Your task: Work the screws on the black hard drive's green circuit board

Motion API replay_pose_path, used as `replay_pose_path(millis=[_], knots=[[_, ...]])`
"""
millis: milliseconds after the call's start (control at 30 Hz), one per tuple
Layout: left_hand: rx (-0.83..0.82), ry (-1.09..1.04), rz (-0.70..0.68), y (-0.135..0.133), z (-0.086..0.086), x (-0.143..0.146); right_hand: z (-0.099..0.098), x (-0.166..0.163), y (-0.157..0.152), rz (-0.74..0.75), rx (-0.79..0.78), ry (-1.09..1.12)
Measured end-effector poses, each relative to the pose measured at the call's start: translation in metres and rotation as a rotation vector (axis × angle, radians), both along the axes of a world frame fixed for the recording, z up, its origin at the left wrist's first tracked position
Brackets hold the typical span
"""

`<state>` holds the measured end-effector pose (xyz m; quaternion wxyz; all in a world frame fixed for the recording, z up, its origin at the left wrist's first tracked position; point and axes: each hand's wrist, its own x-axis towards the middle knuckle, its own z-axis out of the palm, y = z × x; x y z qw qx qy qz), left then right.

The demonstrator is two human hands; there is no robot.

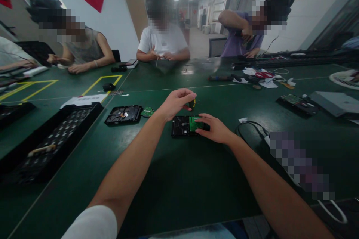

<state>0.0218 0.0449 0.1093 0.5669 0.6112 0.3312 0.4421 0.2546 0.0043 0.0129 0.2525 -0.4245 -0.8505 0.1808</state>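
In front of me a black hard drive [181, 127] lies flat on the green table, a green circuit board [193, 124] at its right part. Fingers of my right hand [214, 129] are spread over the board and the drive's right end, seemingly touching them. Above the drive's far edge, my left hand [181, 101] pinches a small dark piece with a yellow strip [192, 104]; its kind is too unclear to tell. To the left lie another opened hard drive [123, 115] and a loose green circuit board [147, 111].
A long black tray [53, 145] stands at the left with a paper sheet [84, 100] at its far end. Rightward are another hard drive [297, 104], a grey box [335, 104] and a cable [252, 122]. Several people sit across the table.
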Motion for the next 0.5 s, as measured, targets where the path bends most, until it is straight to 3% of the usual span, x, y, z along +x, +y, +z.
replay_pose_path(millis=[200, 500], knots=[[0.102, 0.061, -0.003, -0.0002, -0.0009, 0.0008, 0.0001, -0.0007, 0.0, 0.008, 0.0, 0.013], [0.101, 0.115, -0.012, -0.0051, 0.0043, 0.002, -0.0021, -0.0003, 0.0003, 0.003, 0.008, 0.031]])
